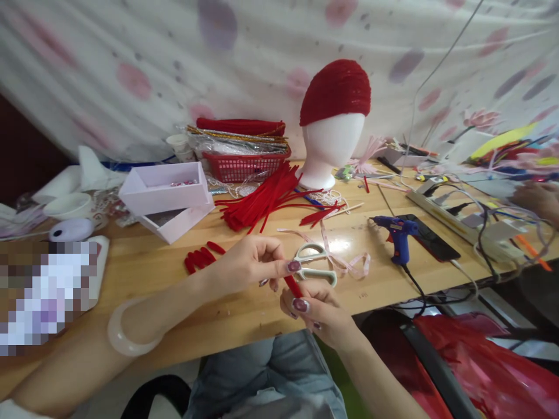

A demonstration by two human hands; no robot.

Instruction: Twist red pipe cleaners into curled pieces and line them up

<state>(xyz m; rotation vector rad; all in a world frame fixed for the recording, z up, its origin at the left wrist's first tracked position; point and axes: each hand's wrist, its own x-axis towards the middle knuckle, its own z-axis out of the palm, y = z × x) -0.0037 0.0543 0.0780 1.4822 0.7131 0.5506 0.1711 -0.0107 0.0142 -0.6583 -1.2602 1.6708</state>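
Note:
Between my two hands is a short red chenille stem piece [292, 286], held over the front of the table. My left hand [262, 260] pinches its upper end between thumb and fingers. At its lower end, my right hand [318, 309] is closed on it the same way. Just behind my hands lie scissors with pale handles [311, 251], partly covered by them. A pink measuring tape [349, 265] curls beside the scissors. Several short red looped pieces [201, 258] rest left of my left hand, partly behind the forearm. Farther back lies a bundle of red chenille stems [262, 201].
A white foam head [334, 145] wears a red wrapped cap [338, 93]. Right of it lie a blue glue gun [399, 235], a dark phone [430, 237] and a power strip [454, 218]. White boxes [163, 189] and a red basket [244, 167] stand left. Another person's hand [539, 198] shows far right.

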